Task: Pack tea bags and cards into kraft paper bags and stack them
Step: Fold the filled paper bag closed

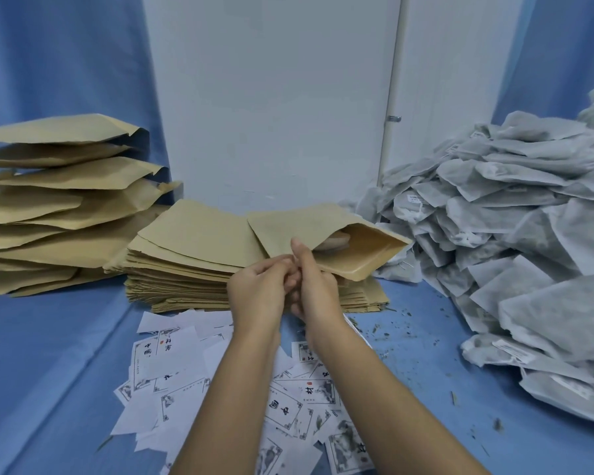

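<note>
An open kraft paper bag [309, 231] is held up over the flat stack of empty kraft bags [186, 258], its mouth turned to the right. A pale tea bag [333, 242] shows inside the mouth. My right hand [314, 286] grips the bag's lower edge, thumb up against the paper. My left hand [259, 289] is closed right beside it, fingers pinched at the same edge. Printed cards [172, 354] lie scattered on the blue cloth under my forearms. A heap of grey tea bags [515, 234] fills the right side.
Filled kraft bags [59, 200] are piled high at the left. A white wall panel [271, 97] stands behind the stacks, blue cloth on both sides. Loose tea crumbs [408, 323] dot the cloth near the heap.
</note>
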